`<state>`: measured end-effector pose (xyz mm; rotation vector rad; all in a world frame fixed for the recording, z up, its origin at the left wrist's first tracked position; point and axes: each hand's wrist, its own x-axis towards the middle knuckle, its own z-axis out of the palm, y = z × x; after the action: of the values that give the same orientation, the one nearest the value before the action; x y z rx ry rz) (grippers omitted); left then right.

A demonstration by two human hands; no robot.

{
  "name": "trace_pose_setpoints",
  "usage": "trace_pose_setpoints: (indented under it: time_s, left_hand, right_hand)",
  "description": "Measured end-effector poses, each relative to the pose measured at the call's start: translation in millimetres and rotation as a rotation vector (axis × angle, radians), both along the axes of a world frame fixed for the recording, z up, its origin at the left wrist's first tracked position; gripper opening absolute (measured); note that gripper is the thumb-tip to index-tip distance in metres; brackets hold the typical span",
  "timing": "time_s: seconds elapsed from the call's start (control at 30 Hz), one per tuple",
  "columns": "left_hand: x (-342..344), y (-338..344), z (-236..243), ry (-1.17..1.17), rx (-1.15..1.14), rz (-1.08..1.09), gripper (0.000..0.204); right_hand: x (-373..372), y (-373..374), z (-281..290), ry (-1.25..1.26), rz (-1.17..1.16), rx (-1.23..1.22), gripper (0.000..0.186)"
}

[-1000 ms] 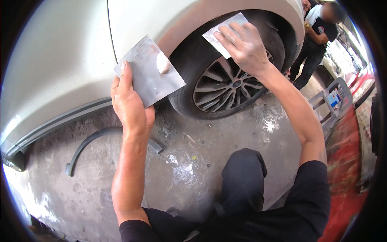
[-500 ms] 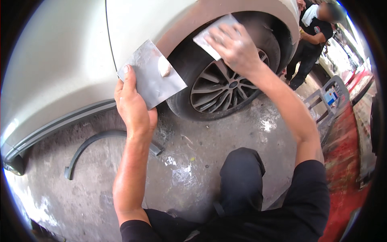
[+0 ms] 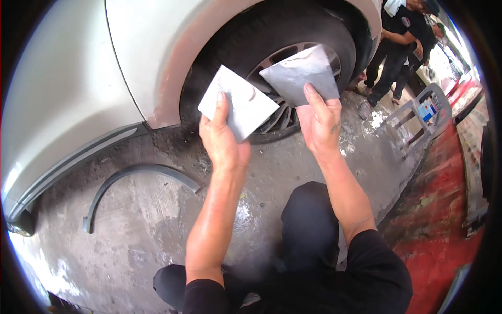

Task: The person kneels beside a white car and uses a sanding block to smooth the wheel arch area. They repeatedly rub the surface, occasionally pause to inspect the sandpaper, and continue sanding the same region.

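My left hand [image 3: 225, 144] grips a flat grey putty board [image 3: 235, 112] from below, thumb across its face. A small pale dab of filler [image 3: 252, 94] sits near the board's right side. In my right hand [image 3: 321, 125] is a flat, grey spreader plate [image 3: 298, 86], its thumb lying on the face. Pale filler [image 3: 308, 57] is smeared along the plate's far edge. The two plates are close together but apart, in front of the car wheel [image 3: 285, 118]. Behind them curves the wheel arch [image 3: 175, 83], with a pinkish-brown band along its edge.
A silver-white car [image 3: 63, 89] fills the left side. On the concrete floor lies a curved dark trim strip [image 3: 123, 175]. At the right are a grey plastic chair [image 3: 436, 99] and a red surface [image 3: 439, 209]. Farther back stand people in dark clothes [image 3: 392, 52].
My right hand has come down from the wheel arch and turned, so its plate's smeared face shows. My left hand with the board has moved right, and the view has shifted.
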<state>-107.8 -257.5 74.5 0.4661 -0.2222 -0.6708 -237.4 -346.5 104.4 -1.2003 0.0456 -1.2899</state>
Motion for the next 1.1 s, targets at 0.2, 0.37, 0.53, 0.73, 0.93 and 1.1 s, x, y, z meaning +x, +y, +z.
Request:
trace_pose_setpoints:
  time_s: [0.2,0.37,0.53,0.73,0.93,1.1]
  left_hand:
    - [-36.7,-12.7,-26.7,-0.068,0.144,0.106,0.032]
    - [-28.6,-9.2,-40.5,-0.258,0.145,0.243,0.024]
    - [-19.3,-5.7,-50.9,-0.414,0.210,0.288,0.022]
    - [-10.8,1.4,-39.3,-0.600,0.343,0.314,0.022]
    - [0.1,1.5,-42.6,-0.628,0.297,0.216,0.021]
    - [11.5,-6.2,-38.9,-0.534,0.328,0.173,0.029]
  right_hand:
    - [-14.3,27.6,-35.5,0.331,-0.298,-0.314,0.038]
    - [-8.6,28.0,-39.2,0.380,-0.182,-0.209,0.039]
    - [-10.3,20.6,-28.4,0.573,-0.155,-0.238,0.036]
    - [-16.8,19.1,-42.4,0.677,-0.014,-0.149,0.032]
    - [-34.0,-20.7,-62.3,1.109,0.455,-0.053,0.036]
    - [-61.4,-79.6,-99.8,0.888,0.509,0.243,0.039]
